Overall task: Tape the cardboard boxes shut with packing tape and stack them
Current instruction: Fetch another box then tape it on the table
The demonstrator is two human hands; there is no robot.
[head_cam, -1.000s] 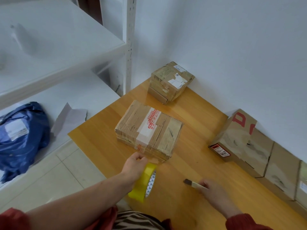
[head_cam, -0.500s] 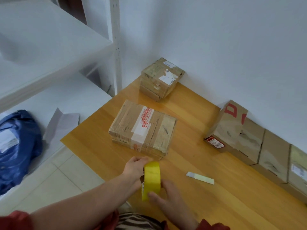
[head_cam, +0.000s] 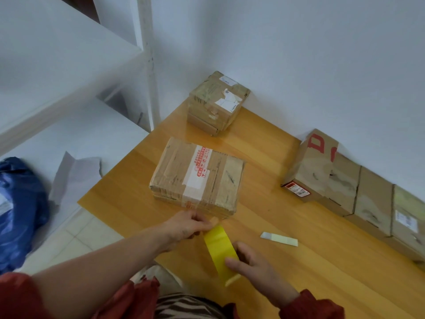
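- The right hand (head_cam: 255,270) grips the yellow tape roll (head_cam: 221,250), thumb across its outer face and fingers curled behind. The roll stands on edge just over the near part of the table (head_cam: 299,284).
- The left hand (head_cam: 188,225) meets the roll at its far rim, fingertips pinched on the tape. Whether they have the loose end is too small to tell.
- Likely risks: the end slips from the pinch and sticks back onto the roll, or the pulled strip folds onto itself if the two hands do not keep it taut. A crooked start would lay the strip off the seam.
- Just right of the grip, apart from both hands, lies a small cutter (head_cam: 279,238). A sweeping wrist could knock it.
- Just beyond the left fingertips sits the flat box (head_cam: 197,178), closed, with a white-and-red printed strip across its top. Its contents are hidden.
- Farther beyond, against the wall, is a small box (head_cam: 218,102). To the right of the grip a row of boxes (head_cam: 333,178) lines the wall. All are closed, so nothing inside shows.
- Well left of the grip, off the table, a white shelf (head_cam: 96,139) holds a blue bag (head_cam: 18,208) and a grey sheet of paper (head_cam: 73,173).
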